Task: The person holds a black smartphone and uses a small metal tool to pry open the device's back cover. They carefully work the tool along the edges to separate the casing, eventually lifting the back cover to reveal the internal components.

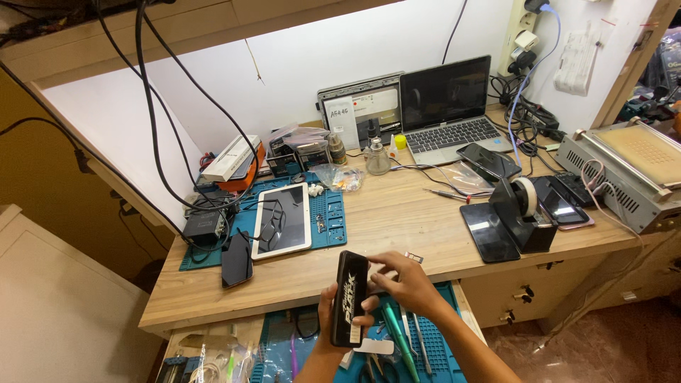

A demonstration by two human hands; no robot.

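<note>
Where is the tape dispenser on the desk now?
In the head view, the tape dispenser stands on the right part of the desk, between a dark phone lying flat on its left and another phone on its right.

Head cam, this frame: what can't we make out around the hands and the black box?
- Left hand: mostly hidden behind the black box; its grip shows only as fingertips on the box's edge.
- Right hand: the small thing at its fingertips is too small to identify.
- Drawer mat: cut off by the bottom edge and covered by the forearms; the tools there are only partly seen.
- Laptop screen: dark, nothing legible.
</note>
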